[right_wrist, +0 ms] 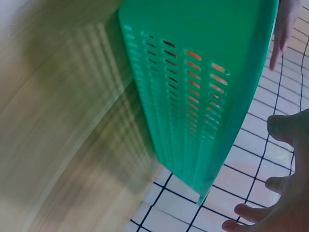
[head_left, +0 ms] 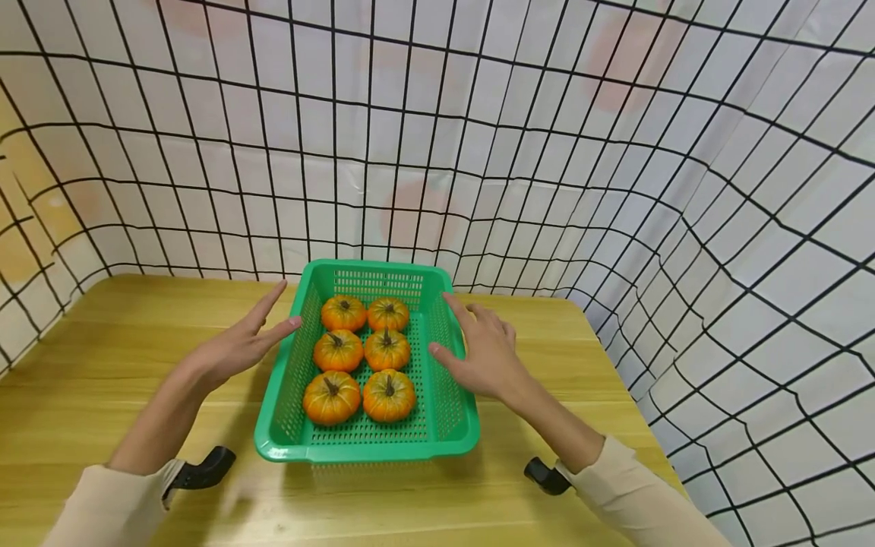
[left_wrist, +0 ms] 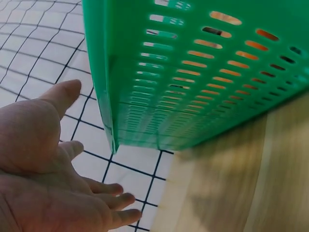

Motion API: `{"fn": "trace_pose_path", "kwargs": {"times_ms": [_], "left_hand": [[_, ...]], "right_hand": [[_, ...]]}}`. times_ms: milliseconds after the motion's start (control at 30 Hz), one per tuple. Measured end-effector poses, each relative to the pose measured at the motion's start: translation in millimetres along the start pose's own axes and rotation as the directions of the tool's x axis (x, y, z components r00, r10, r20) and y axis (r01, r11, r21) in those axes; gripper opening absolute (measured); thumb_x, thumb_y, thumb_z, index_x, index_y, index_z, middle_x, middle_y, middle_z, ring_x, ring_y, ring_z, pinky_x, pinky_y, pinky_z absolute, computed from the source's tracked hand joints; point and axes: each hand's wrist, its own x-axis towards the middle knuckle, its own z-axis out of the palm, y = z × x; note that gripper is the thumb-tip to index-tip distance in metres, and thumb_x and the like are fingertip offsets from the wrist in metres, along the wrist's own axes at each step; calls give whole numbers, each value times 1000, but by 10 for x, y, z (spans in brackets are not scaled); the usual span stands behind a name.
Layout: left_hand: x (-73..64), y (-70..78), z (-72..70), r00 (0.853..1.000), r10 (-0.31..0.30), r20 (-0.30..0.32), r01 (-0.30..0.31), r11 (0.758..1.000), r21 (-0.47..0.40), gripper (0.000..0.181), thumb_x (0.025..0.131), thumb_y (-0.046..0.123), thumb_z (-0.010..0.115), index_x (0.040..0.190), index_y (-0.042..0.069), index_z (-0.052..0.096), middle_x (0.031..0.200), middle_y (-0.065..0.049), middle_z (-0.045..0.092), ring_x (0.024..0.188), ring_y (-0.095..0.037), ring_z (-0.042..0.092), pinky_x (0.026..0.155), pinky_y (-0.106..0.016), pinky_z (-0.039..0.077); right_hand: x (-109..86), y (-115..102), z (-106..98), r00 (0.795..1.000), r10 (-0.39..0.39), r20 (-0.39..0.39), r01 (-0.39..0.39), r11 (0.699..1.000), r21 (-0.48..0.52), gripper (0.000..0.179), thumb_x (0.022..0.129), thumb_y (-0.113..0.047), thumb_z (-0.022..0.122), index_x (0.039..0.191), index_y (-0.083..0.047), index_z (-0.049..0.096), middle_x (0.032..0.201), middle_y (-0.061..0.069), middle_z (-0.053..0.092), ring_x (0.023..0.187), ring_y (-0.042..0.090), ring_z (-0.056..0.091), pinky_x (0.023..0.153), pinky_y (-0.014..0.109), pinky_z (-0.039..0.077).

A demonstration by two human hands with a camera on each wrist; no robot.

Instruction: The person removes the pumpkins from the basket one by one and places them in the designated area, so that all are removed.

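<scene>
A green perforated plastic basket [head_left: 369, 454] stands on the wooden table. Inside it several small orange pumpkins [head_left: 332, 397] sit in two columns toward its left side, stems up. My left hand [head_left: 235, 349] is beside the basket's left rim, fingers spread and holding nothing; the left wrist view shows its palm facing the basket wall [left_wrist: 145, 96], with a gap between. On the opposite side, my right hand [head_left: 481, 349] hovers by the right rim with thumb and fingers apart. The right wrist view shows those fingers [right_wrist: 285, 193] loosely bent, clear of the basket's side.
A black wire grid [head_left: 369, 163] over white sheeting rises behind the wooden table [head_left: 540, 463] and along both sides. Black wrist-worn pieces [head_left: 205, 469] stick out from both light sleeves [head_left: 632, 490].
</scene>
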Motion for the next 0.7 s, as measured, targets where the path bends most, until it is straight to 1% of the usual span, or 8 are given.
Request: {"fn": "trace_pose_path", "kwargs": {"times_ms": [67,133,200,300,433,533,567,700], "left_hand": [[-7,-13,-2,1000,-16,8,16,1000,-22,83,104,57,46,156,49,-18,168,-23,-14,151,-56,-7,109,-82,10],[-15,-30,-2,1000,-25,15,26,999,-45,83,103,56,48,156,51,-17,167,-29,-7,150,-59,2,108,-82,13],[-24,-48,4,999,-28,27,30,996,-80,84,103,54,49,156,51,-15,166,-32,1,148,-61,13,111,-79,16],[-46,-88,11,999,-9,43,15,990,-142,83,105,49,51,158,49,-14,165,-33,8,145,-62,22,114,-75,19],[-45,-126,30,998,20,52,-8,976,-218,83,106,45,50,159,47,-14,168,-28,4,148,-56,21,117,-71,19],[-39,-139,40,998,29,52,-16,969,-246,84,106,43,51,159,44,-15,167,-28,8,147,-54,25,117,-70,19],[-36,-145,43,998,33,53,-18,967,-252,85,106,42,51,160,43,-15,166,-30,12,147,-53,27,117,-69,20],[-27,-184,54,998,34,59,-17,963,-270,87,106,38,54,160,42,-14,162,-34,21,145,-50,35,118,-65,25]], "right_hand": [[3,-33,4,1000,-3,3,3,1000,14,80,97,-50,61,163,-31,21,158,21,39,147,43,32,117,67,17],[3,-70,5,1000,-10,17,9,1000,24,81,96,-49,62,163,-32,20,158,20,39,148,43,32,117,67,18],[1,-107,10,999,-22,35,21,999,37,81,96,-47,63,163,-32,20,158,21,38,148,43,31,117,69,18],[1,-173,24,997,-45,66,41,997,60,81,96,-45,65,163,-31,22,159,23,36,149,44,29,118,70,18],[0,-249,41,993,-69,94,61,994,86,82,94,-44,70,162,-30,26,160,23,35,148,45,31,118,70,20],[3,-283,65,991,-74,110,62,992,109,84,92,-43,74,161,-30,28,160,20,37,147,42,35,116,67,29],[5,-289,76,990,-75,117,60,991,124,84,91,-42,75,161,-30,30,160,18,38,146,41,37,115,66,32],[18,-298,139,983,-79,163,51,984,170,87,87,-40,80,160,-28,33,160,11,40,147,35,38,113,61,38]]}}
